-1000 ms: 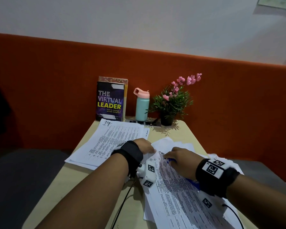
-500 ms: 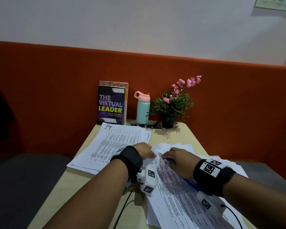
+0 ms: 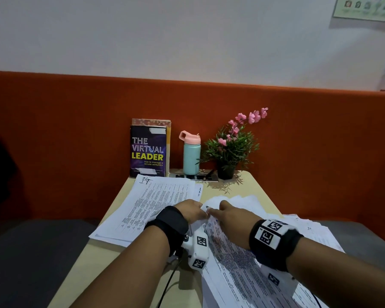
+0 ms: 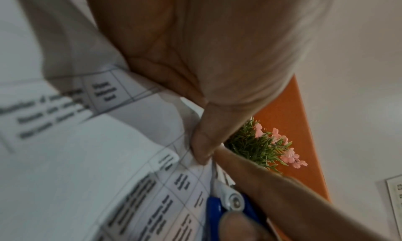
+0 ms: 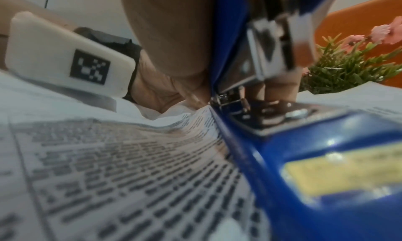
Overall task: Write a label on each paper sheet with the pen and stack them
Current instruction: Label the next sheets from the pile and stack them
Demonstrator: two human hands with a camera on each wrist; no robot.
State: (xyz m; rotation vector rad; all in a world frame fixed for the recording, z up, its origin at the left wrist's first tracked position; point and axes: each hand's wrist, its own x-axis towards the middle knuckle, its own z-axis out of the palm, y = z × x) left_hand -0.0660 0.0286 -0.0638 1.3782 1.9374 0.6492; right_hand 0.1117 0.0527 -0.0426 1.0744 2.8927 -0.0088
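On the table's right side lies a loose pile of printed sheets [image 3: 238,261]. My left hand [image 3: 201,210] pinches the top sheets' near corner [image 4: 189,151] between thumb and fingers. My right hand [image 3: 215,211] grips a blue stapler [image 5: 315,138], whose metal nose [image 4: 231,200] sits at that pinched corner. To the left is a neater stack of sheets [image 3: 158,201] with a handwritten mark [image 3: 146,180] at its top. No pen shows in any view.
At the back of the tan table [image 3: 111,258] stand a book [image 3: 148,152], a teal bottle with a pink lid [image 3: 191,154] and a potted plant with pink flowers [image 3: 231,150]. An orange partition [image 3: 76,130] closes the far side. A cable [image 3: 167,283] runs from my left wrist.
My hands have drawn closer together, and the stapler's nose has come up to the corner that my left fingers pinch. The head view has tilted a little upward.
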